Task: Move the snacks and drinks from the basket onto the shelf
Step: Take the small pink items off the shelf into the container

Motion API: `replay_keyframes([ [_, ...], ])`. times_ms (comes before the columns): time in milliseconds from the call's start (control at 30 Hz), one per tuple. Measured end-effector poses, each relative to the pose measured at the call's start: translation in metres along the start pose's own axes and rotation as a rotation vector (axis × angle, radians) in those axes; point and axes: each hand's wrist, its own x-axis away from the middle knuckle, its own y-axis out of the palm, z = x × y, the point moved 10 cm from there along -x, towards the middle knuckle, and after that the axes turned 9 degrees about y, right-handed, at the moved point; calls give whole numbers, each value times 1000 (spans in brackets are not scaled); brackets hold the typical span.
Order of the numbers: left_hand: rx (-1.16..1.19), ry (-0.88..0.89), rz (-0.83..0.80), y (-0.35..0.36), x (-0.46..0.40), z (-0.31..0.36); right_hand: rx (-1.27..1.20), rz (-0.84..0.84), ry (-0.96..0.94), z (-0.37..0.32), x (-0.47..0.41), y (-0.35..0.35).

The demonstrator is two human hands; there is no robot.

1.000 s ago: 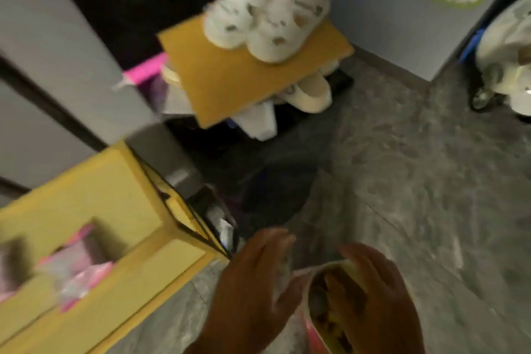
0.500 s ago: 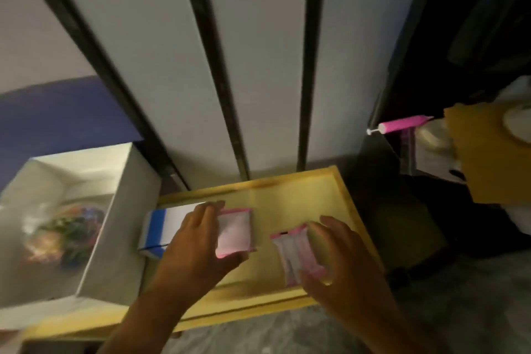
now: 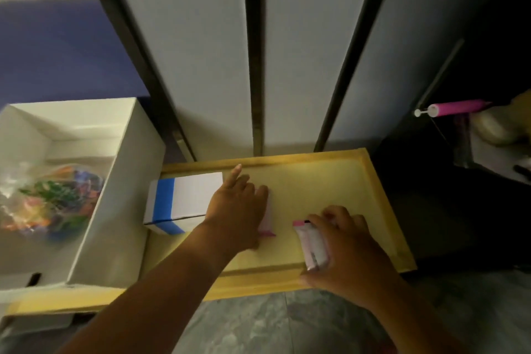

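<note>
The yellow shelf top (image 3: 321, 181) fills the middle of the head view. My left hand (image 3: 238, 210) lies flat over a pink-and-white snack packet (image 3: 269, 221) on the shelf, just right of a white box with a blue stripe (image 3: 184, 201); only the packet's right edge shows. My right hand (image 3: 344, 250) grips a second pink-and-white snack packet (image 3: 313, 244) and holds it against the shelf near the front rim. The basket is out of view.
An open white box (image 3: 115, 210) with a clear bag of colourful items (image 3: 48, 198) stands on the shelf's left end. Grey panelled wall rises behind. A pink tube (image 3: 457, 108) and dark clutter lie to the right. Grey tiled floor is below.
One second ago both hands were down at the basket on the floor. They came up with one packet each, and since half a second ago they have pressed the packets lower onto the shelf.
</note>
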Motion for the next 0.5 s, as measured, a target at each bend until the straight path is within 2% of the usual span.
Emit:
replay_keyframes([
  [167, 182, 33, 224, -24, -5, 5, -21, -7, -43, 5, 9, 0],
  [333, 350, 18, 310, -46, -2, 17, -39, -21, -82, 14, 18, 0],
  [500, 522, 38, 369, -73, 1, 46, -188, 159, -36, 36, 38, -38],
])
